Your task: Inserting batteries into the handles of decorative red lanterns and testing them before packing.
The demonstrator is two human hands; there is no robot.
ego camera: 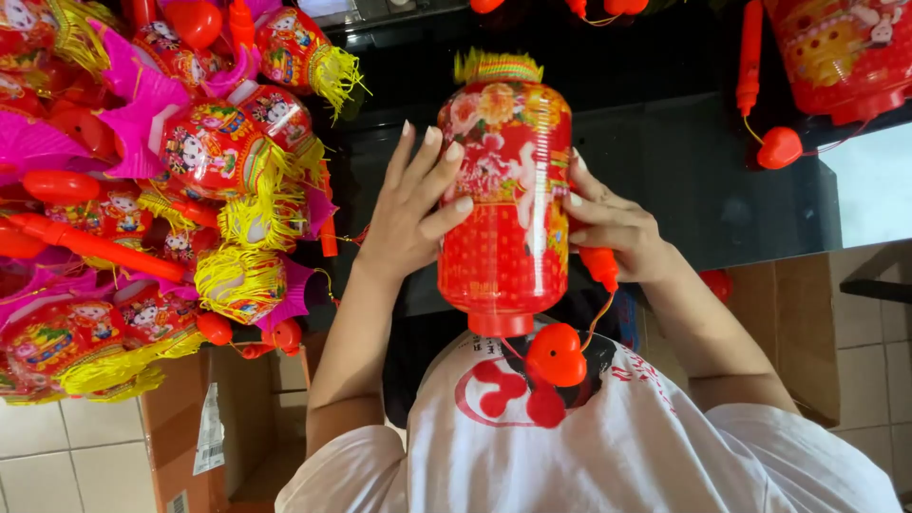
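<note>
Centrally, a red cylindrical lantern (503,190) was held upright between the left hand (415,204) and right hand (613,228), both wrapped around its sides, with a heap of similar lanterns (161,180) recorded far left.

A lantern (503,190) sits between both hands; lantern pile (161,190) lies left.

Single head-worn view, looking straight down and appearing upside down

The camera sits close above the person's white printed T-shirt (608,437), which fills the lower edge, and faces a glossy black tabletop (684,171); beige floor tiles (57,465) show at both lower corners.
</note>
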